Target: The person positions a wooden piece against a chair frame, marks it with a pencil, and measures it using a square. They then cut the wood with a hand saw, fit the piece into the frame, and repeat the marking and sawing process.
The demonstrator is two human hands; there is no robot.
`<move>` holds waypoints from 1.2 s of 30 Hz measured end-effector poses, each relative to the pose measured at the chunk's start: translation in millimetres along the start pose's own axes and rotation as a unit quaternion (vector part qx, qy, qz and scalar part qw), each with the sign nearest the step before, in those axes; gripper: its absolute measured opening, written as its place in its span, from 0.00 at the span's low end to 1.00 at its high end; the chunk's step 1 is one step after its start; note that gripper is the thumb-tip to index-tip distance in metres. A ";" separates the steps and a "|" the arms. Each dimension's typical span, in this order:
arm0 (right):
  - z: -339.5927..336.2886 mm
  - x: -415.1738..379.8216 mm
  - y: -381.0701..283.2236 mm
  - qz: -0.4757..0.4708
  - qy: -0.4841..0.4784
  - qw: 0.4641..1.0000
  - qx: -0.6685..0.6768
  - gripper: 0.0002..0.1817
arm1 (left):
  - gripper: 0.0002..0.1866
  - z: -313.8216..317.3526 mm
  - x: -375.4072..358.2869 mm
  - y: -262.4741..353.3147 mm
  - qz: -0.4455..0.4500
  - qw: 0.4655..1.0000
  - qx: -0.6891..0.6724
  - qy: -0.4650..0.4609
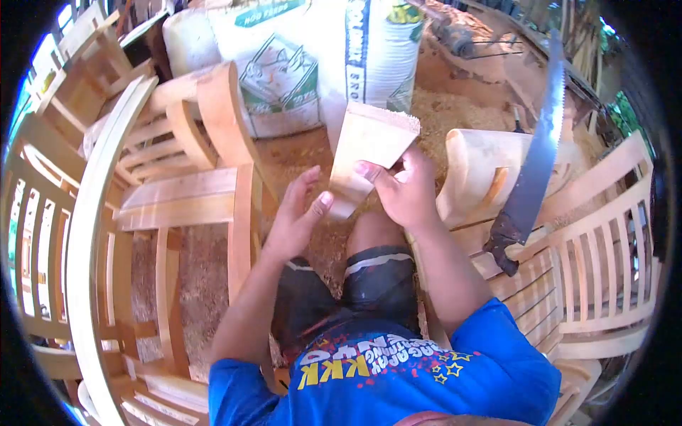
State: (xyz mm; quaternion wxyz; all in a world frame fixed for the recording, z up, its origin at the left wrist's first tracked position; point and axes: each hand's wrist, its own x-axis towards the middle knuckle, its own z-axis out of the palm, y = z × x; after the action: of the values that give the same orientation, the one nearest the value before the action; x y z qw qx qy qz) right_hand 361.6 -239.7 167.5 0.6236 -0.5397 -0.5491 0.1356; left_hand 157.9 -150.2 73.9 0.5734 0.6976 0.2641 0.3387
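A short wooden board (371, 142) with a rough, sawn end is held up over my knees. My right hand (406, 186) grips it along its right side, thumb on the near face and fingers behind. Beside the board's lower left edge, my left hand (300, 216) has its thumb and fingers apart, the thumb tip close to the wood. To my right a handsaw (534, 167) lies across the arm of a slatted wooden bench (526, 298), its dark handle toward me and its blade pointing away.
An unfinished wooden chair frame (177, 199) stands close on my left, beside a long pale rail (89, 248). Stuffed white sacks (280, 78) sit ahead. Sawdust covers the ground (455, 96), and more slatted furniture (42, 192) stands at far left.
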 end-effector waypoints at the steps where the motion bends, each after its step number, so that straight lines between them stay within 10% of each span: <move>1: -1.8 2.2 -2.0 -0.005 0.014 1.000 0.018 0.20 | 0.35 10.9 3.7 0.7 0.027 0.999 -0.017 0.002; 15: -102.3 -32.6 -33.3 0.067 0.081 0.993 0.053 0.20 | 0.29 60.6 14.1 76.3 0.032 0.973 0.189 0.129; 18: -158.2 -69.3 -34.0 0.024 0.187 0.966 -0.178 0.17 | 0.32 37.9 14.8 118.3 -0.048 0.947 0.276 0.159; 27: -261.8 -197.1 -1.5 0.405 0.081 0.768 -0.489 0.45 | 0.37 -139.3 -8.5 31.7 -0.191 0.808 0.544 0.123; 36: -258.2 -251.5 72.2 0.301 0.108 0.746 -0.584 0.51 | 0.33 -206.8 -25.8 -41.9 -0.264 0.755 0.591 0.105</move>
State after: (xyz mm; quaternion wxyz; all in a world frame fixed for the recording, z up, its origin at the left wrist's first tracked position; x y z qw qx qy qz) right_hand 516.2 -539.2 20.6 0.1686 -0.9467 -0.2592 -0.0906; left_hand -17.9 -32.8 51.8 0.0826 0.7603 0.6439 0.0212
